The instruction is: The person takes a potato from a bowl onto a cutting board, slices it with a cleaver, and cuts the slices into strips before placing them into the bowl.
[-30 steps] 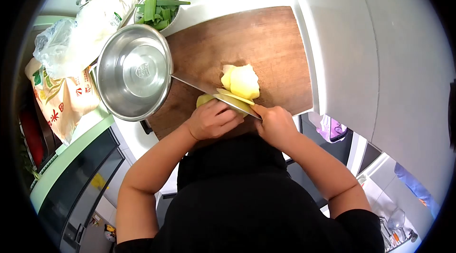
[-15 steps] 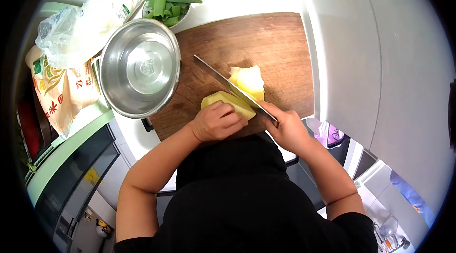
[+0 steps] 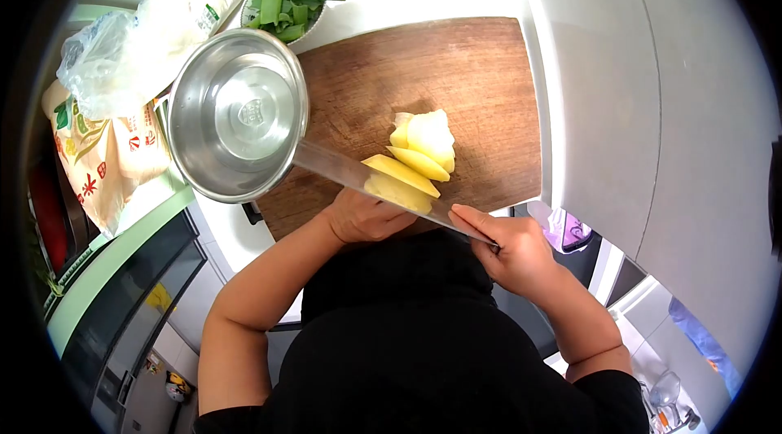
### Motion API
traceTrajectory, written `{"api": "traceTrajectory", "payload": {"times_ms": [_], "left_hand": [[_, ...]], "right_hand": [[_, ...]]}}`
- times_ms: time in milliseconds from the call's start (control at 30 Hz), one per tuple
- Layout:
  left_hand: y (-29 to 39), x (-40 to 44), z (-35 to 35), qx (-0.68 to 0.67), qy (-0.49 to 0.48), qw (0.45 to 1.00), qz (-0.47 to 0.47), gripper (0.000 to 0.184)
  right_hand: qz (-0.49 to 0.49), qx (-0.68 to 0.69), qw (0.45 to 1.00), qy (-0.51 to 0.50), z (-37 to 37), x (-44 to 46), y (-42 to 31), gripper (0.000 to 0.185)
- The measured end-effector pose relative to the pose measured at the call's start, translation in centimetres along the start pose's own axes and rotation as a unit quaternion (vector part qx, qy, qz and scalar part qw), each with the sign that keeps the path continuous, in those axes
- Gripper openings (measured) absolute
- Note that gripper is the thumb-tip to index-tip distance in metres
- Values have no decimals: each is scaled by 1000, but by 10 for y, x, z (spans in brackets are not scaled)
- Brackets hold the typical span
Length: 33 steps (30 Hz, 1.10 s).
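A peeled potato (image 3: 401, 173) lies on the wooden cutting board (image 3: 350, 67), its cut face showing yellow. My left hand (image 3: 366, 217) is closed around the near side of the potato, with curled fingers partly hidden by the blade. My right hand (image 3: 520, 248) grips the handle of a wide-bladed kitchen knife (image 3: 330, 165). The blade slants across in front of the potato, which shows on its shiny side, and its tip end reaches close to the steel bowl. Just beyond the potato sit a single slice (image 3: 419, 164) and a small stack of potato slices (image 3: 430, 133).
Left of the board stands a steel bowl (image 3: 191, 124) with what looks like clear water. Behind it is a patterned bowl of cut green leaves (image 3: 289, 6). Plastic bags (image 3: 106, 67) and a printed sack (image 3: 102, 161) crowd the left. A grey wall panel (image 3: 603, 92) rises on the right.
The knife has come away from the slices toward my body and now crosses over the near side of the potato. A fresh slice rests against the stack.
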<state>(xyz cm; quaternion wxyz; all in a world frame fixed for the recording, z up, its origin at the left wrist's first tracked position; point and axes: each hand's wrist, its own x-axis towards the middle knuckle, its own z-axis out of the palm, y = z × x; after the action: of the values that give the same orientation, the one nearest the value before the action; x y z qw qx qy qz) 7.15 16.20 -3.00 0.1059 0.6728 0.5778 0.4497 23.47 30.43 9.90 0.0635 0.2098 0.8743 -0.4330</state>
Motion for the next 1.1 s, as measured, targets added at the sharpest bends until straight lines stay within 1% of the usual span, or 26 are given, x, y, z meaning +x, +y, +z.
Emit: {"api": "traceTrajectory", "payload": {"times_ms": [33,100,133,200,333,400,533,600,733,800,833,900,1033,1100], "left_hand": [[-1,-1,1,-1,-1,1000,2,24],[-1,-4,1,-37,-19,999,-34,32],[0,-4,1,-38,-22,999,-33,32],[0,-4,-1,-54,-49,995,-68,35],[-3,-9,2,-40,-57,996,-48,34],[-2,-7,0,-74,-66,992,-76,33],[-4,-5,0,-64,-78,993,-62,33],[-5,-9,2,-88,-64,992,-64,32],[-2,-5,0,-78,-61,993,-70,28],[0,0,-6,-37,-47,998,-16,24],[-1,-3,-6,-36,-47,998,-16,24],[-3,-9,-4,105,-52,988,99,30],[0,-5,-4,111,-30,990,81,29],[1,-2,-6,58,-35,997,48,28]], "right_hand": [[1,0,1000,2,0,0,1,37],[-16,-33,999,6,2,-1,3,39],[-14,-32,999,8,2,-1,3,39],[34,-67,997,-22,1,-3,2,42],[33,-75,997,-11,5,-8,9,42],[-20,-68,997,14,7,-11,12,39],[-13,-68,997,14,7,-11,11,38],[-7,-67,998,11,8,-11,12,38],[-4,-64,998,16,8,-12,11,38],[8,-57,998,4,5,-14,14,36],[7,-57,998,4,3,-15,15,36],[30,-61,997,-26,1,-19,16,34],[36,-70,996,-43,3,-17,15,33],[35,-96,993,-52,7,-13,16,34]]}}
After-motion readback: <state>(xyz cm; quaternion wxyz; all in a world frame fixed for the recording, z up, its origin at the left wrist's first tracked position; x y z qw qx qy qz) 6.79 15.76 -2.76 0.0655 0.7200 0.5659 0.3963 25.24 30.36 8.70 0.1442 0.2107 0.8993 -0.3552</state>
